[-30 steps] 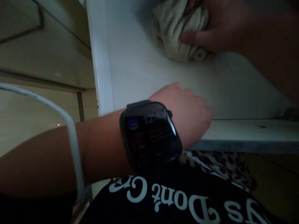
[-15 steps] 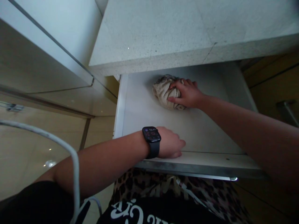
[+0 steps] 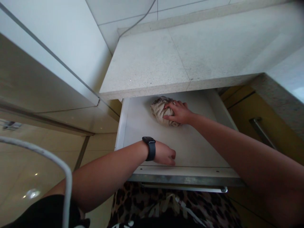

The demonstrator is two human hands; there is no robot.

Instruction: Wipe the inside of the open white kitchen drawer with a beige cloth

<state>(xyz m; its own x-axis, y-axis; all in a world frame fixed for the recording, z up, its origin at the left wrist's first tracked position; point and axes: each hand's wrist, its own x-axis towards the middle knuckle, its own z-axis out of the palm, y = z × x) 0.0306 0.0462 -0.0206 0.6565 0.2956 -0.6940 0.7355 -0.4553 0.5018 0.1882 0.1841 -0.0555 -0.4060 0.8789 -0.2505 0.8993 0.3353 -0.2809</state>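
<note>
One cloth (image 3: 158,111) in right hand (image 3: 180,113), left hand (image 3: 164,154) curled, white drawer (image 3: 192,150)

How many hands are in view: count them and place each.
2: the right hand clasps the crumpled cloth in the open drawer; the left hand is curled near the drawer's front edge. No other shows.

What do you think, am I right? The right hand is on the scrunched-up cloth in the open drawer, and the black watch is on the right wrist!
Not quite: the black watch is on the left wrist, as the head view shows. The right hand is indeed on the scrunched-up cloth in the open drawer.
</note>
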